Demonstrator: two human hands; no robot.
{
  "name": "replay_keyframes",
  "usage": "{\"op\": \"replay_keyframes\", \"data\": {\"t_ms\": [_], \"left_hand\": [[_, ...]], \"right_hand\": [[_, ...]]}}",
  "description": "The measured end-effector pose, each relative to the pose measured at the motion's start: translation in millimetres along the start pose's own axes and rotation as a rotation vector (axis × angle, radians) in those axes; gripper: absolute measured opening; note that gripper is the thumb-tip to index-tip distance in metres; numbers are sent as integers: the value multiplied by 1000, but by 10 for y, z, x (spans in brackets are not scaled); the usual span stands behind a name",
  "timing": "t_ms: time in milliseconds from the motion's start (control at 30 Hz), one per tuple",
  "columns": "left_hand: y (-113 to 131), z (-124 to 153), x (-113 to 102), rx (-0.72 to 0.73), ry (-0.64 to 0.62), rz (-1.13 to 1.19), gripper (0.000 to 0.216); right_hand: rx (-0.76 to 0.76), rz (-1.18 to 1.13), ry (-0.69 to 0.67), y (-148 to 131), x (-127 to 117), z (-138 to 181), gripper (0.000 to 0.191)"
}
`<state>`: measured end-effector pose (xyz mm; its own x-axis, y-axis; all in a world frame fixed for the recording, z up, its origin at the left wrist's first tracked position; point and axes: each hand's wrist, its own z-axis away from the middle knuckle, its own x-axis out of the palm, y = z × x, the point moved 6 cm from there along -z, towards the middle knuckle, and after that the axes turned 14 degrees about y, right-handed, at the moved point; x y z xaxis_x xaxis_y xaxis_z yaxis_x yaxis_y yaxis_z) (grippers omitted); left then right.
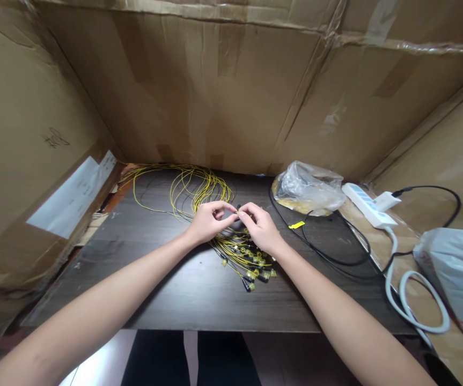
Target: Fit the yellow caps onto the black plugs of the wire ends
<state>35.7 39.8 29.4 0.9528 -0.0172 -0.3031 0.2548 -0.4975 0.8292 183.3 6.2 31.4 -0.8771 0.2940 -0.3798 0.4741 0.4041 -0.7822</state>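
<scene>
Over the dark wooden table [167, 295], my left hand [209, 222] and my right hand [261, 228] meet with their fingertips nearly together. Both pinch the small end of a cable [237, 213], with a bit of black showing beside the fingers. Its exact shape is too small and covered to tell. Under and just in front of the hands lies a bunch of black connectors [251, 273] with clear yellowish caps. Thin yellow cables [215, 187] run from them back in loose coils towards the far left.
A clear plastic bag [307, 185] lies at the back right, near a black cable [320, 252] with a yellow tag [296, 225]. Right of the table are a white power strip [368, 206] with a plugged-in adapter [387, 200] and a pale plastic bag [456, 262]. Cardboard walls [199, 96] enclose the table.
</scene>
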Motion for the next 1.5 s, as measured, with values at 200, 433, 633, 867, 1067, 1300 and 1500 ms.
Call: {"op": "replay_keyframes", "data": {"t_ms": [200, 433, 633, 867, 1067, 1300, 1500], "left_hand": [[21, 14, 7, 57, -3, -30, 26], [-9, 8, 7, 3, -8, -2, 24], [14, 9, -1, 70, -8, -29, 24], [15, 14, 2, 65, -11, -46, 23], [6, 16, 7, 60, -27, -31, 22], [12, 21, 4, 100, -3, -39, 21], [-18, 9, 5, 14, -19, -20, 23]], "right_hand": [[21, 12, -60, 40, 49, 3, 39], [8, -2, 3, -9, -8, 1, 18], [32, 2, -37, 30, 16, 5, 28], [-4, 13, -16, -2, 0, 0, 29], [36, -15, -41, 23, 13, 3, 21], [64, -26, -56, 57, 56, 12, 37], [101, -65, -47, 52, 24, 5, 15]]}}
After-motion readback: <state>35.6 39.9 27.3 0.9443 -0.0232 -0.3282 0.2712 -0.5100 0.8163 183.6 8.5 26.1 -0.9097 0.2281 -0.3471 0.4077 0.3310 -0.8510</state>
